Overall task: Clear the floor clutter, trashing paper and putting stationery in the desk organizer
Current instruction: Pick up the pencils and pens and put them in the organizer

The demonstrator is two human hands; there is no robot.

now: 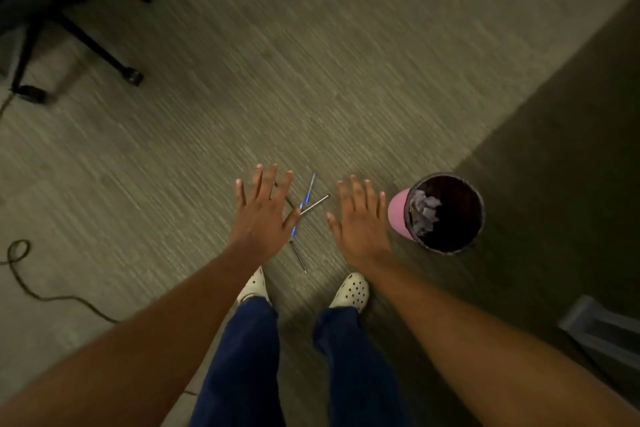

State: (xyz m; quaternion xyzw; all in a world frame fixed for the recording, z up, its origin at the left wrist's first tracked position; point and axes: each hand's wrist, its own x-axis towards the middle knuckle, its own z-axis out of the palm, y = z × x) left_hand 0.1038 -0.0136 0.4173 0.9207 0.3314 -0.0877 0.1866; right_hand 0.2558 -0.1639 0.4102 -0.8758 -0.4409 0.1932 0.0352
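Note:
Three thin pens lie crossed on the grey floor in front of my feet: a blue pen (pixel 309 191), a silver pen (pixel 316 203) and a dark pen (pixel 298 256) whose upper part my left hand hides. My left hand (pixel 262 215) hovers over them with fingers spread, holding nothing. My right hand (pixel 358 218) is spread flat just right of the pens, empty too. A pink trash bin (pixel 398 215) with a dark liner stands right of my right hand, crumpled paper (pixel 423 211) inside it. The desk organizer is not in view.
An office chair's black wheeled base (pixel 104 48) stands at the upper left. A dark cable (pixel 31 288) snakes over the floor at the left. A grey ridged object (pixel 602 326) sits at the right edge. My feet in white clogs (pixel 349 291) stand below the pens.

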